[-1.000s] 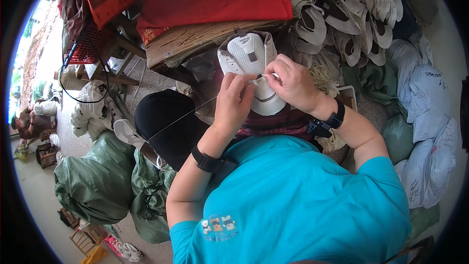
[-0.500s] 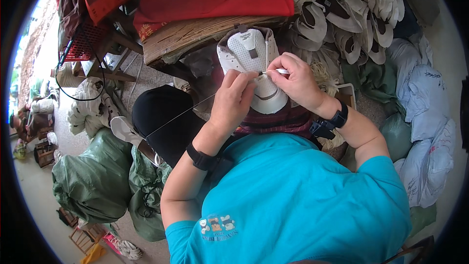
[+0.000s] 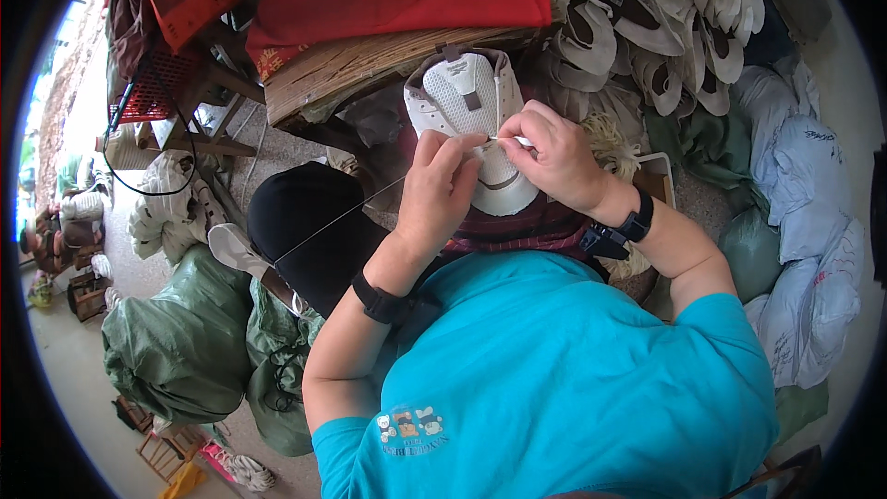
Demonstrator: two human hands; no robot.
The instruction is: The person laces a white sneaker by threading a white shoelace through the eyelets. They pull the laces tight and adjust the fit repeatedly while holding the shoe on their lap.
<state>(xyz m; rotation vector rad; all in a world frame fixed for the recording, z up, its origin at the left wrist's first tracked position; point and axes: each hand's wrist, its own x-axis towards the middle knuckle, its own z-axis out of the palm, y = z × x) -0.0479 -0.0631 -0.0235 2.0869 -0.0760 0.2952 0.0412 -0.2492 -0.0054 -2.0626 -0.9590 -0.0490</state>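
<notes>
Since half a second ago, the white piece (image 3: 524, 140) pinched between the right hand's (image 3: 561, 152) thumb and forefinger shows less past them. Leftmost, a thread (image 3: 342, 215) trails from beside the left hand (image 3: 439, 180), whose fingers curl close together; I cannot tell what they grip. The white shoe (image 3: 462, 118) lies just under and between both hands' fingertips. This looks like hand-stitching mid-step; next probably calls for steady, well-aligned fingertips.

Daylight glares, washed out, through the opening (image 3: 69, 83) far left of the left hand (image 3: 439, 180), shade gathers under the wooden table (image 3: 370, 60) beyond it, the right hand (image 3: 552, 152) looks fairly sharp, and outlying surroundings bend and darken.
</notes>
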